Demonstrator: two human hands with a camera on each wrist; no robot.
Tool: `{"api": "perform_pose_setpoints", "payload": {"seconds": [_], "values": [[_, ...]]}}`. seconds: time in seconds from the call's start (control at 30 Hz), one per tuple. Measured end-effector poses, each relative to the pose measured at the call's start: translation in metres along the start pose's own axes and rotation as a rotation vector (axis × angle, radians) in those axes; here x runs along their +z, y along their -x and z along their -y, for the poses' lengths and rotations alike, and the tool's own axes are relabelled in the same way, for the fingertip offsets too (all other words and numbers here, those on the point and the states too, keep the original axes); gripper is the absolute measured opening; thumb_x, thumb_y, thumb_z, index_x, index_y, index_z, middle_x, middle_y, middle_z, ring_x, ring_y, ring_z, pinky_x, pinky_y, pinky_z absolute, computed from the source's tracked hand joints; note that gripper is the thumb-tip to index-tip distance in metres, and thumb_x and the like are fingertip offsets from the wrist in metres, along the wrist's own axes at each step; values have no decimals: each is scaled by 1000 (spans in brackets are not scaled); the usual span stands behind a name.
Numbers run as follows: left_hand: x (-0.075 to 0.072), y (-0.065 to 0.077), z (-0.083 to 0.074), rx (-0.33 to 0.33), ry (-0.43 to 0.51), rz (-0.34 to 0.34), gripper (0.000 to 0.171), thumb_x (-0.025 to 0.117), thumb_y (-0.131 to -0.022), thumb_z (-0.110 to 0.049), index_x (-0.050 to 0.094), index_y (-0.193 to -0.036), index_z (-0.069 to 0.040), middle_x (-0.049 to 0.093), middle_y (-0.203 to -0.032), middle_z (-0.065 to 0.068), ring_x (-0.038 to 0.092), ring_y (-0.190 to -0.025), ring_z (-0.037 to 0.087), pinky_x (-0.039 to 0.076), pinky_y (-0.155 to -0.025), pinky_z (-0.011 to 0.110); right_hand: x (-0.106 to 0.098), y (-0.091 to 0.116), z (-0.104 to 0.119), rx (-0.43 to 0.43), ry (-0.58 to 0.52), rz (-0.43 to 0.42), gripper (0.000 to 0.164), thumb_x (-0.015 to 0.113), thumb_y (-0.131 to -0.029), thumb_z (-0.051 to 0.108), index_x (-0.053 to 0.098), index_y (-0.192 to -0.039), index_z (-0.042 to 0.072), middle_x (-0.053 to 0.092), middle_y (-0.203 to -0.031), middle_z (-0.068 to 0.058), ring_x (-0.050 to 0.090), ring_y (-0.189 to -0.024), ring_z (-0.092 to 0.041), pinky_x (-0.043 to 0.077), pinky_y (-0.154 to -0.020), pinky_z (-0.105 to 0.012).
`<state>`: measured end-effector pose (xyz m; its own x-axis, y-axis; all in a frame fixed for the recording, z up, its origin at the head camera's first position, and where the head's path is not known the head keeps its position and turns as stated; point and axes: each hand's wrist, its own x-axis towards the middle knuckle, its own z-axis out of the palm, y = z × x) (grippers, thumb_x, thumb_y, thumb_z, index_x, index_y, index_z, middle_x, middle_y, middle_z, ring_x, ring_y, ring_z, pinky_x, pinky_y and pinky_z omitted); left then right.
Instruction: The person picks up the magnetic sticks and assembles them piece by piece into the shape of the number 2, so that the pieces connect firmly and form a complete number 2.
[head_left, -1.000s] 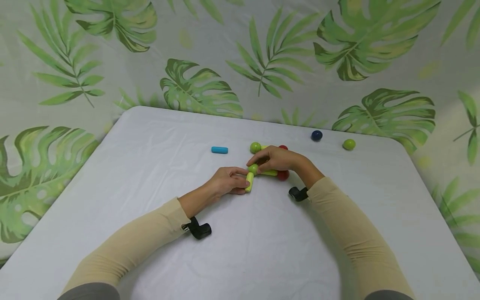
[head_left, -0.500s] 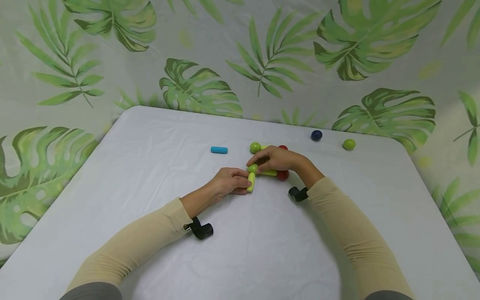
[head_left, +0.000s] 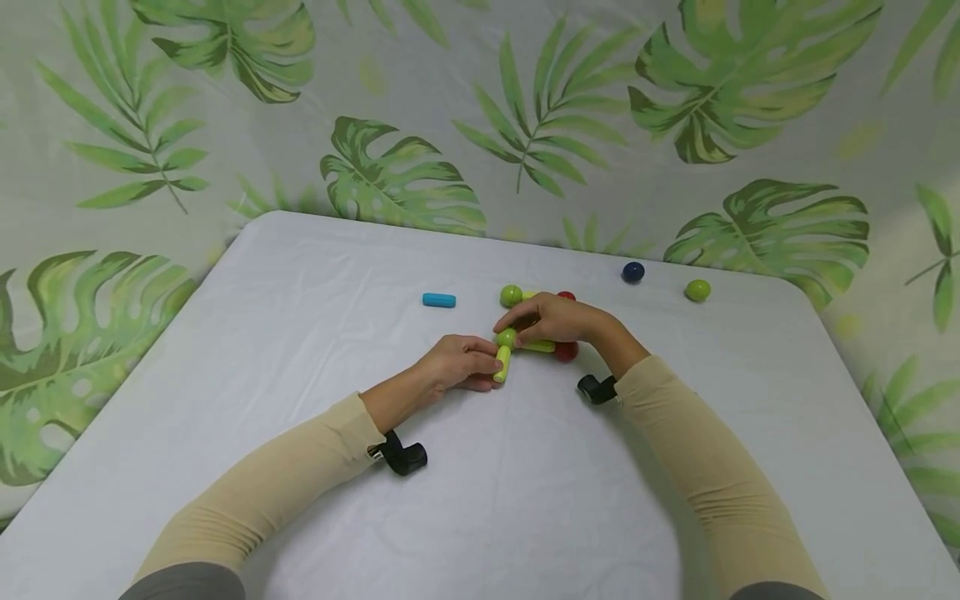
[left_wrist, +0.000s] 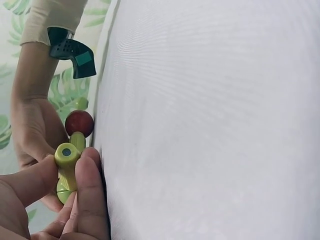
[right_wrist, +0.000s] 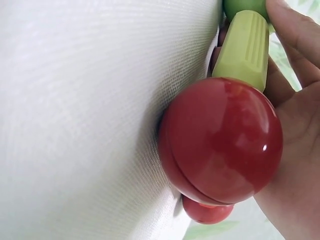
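My left hand (head_left: 459, 364) pinches a short yellow-green stick (head_left: 502, 364) between thumb and fingers; its near end, with a dark round centre, faces the left wrist camera. The stick's far end touches a green ball (head_left: 506, 337), which my right hand (head_left: 558, 317) holds with thumb and fingertips. From that ball a second yellow-green stick (right_wrist: 243, 50) runs to a glossy red ball (right_wrist: 222, 142), under the right palm. Just behind lies another green ball (head_left: 512, 295) with a stick leading toward a smaller-looking red ball (right_wrist: 207, 210); the right hand partly hides this row.
A blue stick (head_left: 439, 300) lies left of the joined pieces. Toward the back right edge sit a dark blue ball (head_left: 633, 272) and a loose green ball (head_left: 698, 290). White cloth (head_left: 450, 517) covers the table; a leaf-print curtain (head_left: 420, 100) hangs behind it.
The left hand has shifted slightly right, bringing the top of its stick into line with the green ball. The right hand has stayed nearly still, and the other pieces have not moved.
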<state>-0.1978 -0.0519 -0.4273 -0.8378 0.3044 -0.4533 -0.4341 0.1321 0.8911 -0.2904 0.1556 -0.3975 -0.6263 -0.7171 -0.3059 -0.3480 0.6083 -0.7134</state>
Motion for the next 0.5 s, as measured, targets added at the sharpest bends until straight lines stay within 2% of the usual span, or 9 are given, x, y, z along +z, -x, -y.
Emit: {"api": "perform_pose_setpoints", "payload": {"seconds": [0.3, 0.5], "values": [[0, 1, 1, -7, 35, -14, 41, 66, -93, -6, 60, -134, -4, 69, -108, 9, 71, -77, 10, 59, -72, 19, 0, 0, 2, 6, 0, -4, 33, 68, -92, 10, 71, -124, 16, 66, -130, -6, 57, -118, -21, 47, -104, -39], [2, 3, 0, -11, 69, -21, 39, 66, -93, -5, 61, -132, -2, 68, -105, 7, 71, -73, 9, 59, -73, 19, 1, 0, 1, 5, 0, -2, 33, 68, -92, 10, 71, -124, 15, 67, -130, -6, 58, -117, -20, 48, -104, -37]]}}
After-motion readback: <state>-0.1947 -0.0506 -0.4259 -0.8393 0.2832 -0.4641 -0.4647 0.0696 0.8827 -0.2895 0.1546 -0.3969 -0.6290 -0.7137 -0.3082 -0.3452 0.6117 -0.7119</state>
